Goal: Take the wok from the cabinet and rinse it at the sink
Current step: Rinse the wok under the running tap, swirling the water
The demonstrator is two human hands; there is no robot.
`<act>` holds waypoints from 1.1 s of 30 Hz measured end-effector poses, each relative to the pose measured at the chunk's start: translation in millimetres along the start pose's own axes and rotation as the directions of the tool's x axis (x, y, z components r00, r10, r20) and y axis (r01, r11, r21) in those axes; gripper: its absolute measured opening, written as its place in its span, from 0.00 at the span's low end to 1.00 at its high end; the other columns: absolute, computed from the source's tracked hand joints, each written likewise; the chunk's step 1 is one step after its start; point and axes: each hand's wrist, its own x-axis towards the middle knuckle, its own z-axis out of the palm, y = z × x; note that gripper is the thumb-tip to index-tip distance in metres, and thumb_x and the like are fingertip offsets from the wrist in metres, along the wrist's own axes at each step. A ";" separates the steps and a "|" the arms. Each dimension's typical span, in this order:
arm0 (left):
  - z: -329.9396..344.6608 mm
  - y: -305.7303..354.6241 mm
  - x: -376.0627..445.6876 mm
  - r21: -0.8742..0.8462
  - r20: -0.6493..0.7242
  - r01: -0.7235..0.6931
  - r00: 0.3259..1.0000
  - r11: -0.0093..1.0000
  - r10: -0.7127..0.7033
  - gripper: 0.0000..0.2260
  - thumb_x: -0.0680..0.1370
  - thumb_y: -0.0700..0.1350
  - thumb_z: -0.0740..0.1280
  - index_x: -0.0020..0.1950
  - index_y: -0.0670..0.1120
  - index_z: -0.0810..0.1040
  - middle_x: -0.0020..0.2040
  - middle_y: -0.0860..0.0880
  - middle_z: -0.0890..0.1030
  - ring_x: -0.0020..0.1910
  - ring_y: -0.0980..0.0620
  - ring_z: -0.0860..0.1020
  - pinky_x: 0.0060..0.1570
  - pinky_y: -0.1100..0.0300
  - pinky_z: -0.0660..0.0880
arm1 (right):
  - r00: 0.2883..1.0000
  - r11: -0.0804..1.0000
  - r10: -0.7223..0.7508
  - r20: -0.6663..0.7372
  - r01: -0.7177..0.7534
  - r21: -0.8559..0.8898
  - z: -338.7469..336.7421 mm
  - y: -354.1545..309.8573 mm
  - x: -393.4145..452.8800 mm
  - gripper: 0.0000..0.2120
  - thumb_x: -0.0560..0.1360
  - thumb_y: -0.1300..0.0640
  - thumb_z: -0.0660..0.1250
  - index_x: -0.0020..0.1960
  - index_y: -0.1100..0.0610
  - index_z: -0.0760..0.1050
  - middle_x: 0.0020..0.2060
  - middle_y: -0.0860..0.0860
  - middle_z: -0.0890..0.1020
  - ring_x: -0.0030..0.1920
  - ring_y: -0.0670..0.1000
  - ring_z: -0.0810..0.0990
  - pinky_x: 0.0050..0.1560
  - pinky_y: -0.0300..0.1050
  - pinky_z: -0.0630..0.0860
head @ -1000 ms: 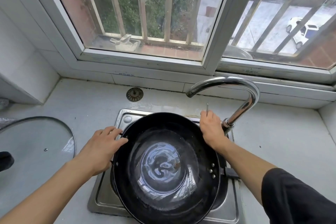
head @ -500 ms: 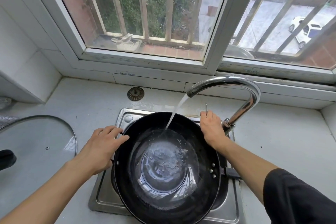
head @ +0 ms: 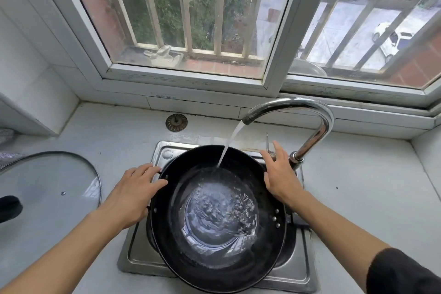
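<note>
Grip: left hand (head: 133, 194) lies spread and flat against the left rim of the wok (head: 218, 219), fingers unclenched, steadying rather than clasping; right hand (head: 280, 175) rests open at the right rim beside the tap lever, holding nothing firmly. Item: black metal wok, seated in the sink (head: 140, 253) under the running faucet (head: 293, 107), part-filled with water. Handling, as judged: rigid, fairly heavy with water, wet and likely slippery; best taken at both rim sides or its right-hand handle.
</note>
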 end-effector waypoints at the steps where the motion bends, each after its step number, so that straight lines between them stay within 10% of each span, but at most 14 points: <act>1: 0.3 -0.2 -1.2 -0.012 -0.010 -0.008 1.000 1.000 0.008 0.35 0.71 0.46 0.70 0.76 0.59 0.61 0.79 0.49 0.57 0.78 0.46 0.52 0.74 0.51 0.55 | 1.000 1.000 -0.006 -0.011 0.006 0.021 -0.2 0.4 -9.3 0.28 0.71 0.69 0.64 0.69 0.56 0.64 0.74 0.63 0.55 0.73 0.63 0.56 0.71 0.55 0.64; 11: -1.9 -0.5 -17.0 -0.015 -0.129 -0.057 0.990 0.998 0.055 0.27 0.66 0.42 0.76 0.64 0.54 0.78 0.72 0.45 0.71 0.73 0.42 0.66 0.67 0.46 0.67 | 0.904 0.994 0.008 0.427 0.040 -0.102 -2.6 28.7 -104.6 0.36 0.70 0.56 0.66 0.76 0.44 0.58 0.75 0.57 0.61 0.74 0.59 0.60 0.73 0.49 0.60; 21: 13.7 -3.2 -25.4 0.157 -0.411 -0.227 0.870 0.961 0.272 0.21 0.55 0.28 0.75 0.43 0.45 0.82 0.51 0.42 0.82 0.50 0.40 0.81 0.57 0.48 0.73 | 0.954 0.985 0.020 0.300 0.033 -0.172 10.7 32.3 -133.7 0.32 0.69 0.62 0.69 0.72 0.50 0.66 0.63 0.55 0.72 0.60 0.58 0.74 0.61 0.48 0.73; 33: -2.5 -0.5 -23.6 0.338 -0.274 -0.287 0.881 0.896 0.385 0.14 0.55 0.32 0.74 0.34 0.46 0.77 0.37 0.46 0.78 0.38 0.44 0.79 0.33 0.54 0.77 | 0.964 0.971 -0.016 0.264 0.079 -0.226 5.1 27.9 -115.8 0.26 0.68 0.70 0.65 0.61 0.51 0.67 0.47 0.51 0.71 0.41 0.56 0.73 0.39 0.48 0.71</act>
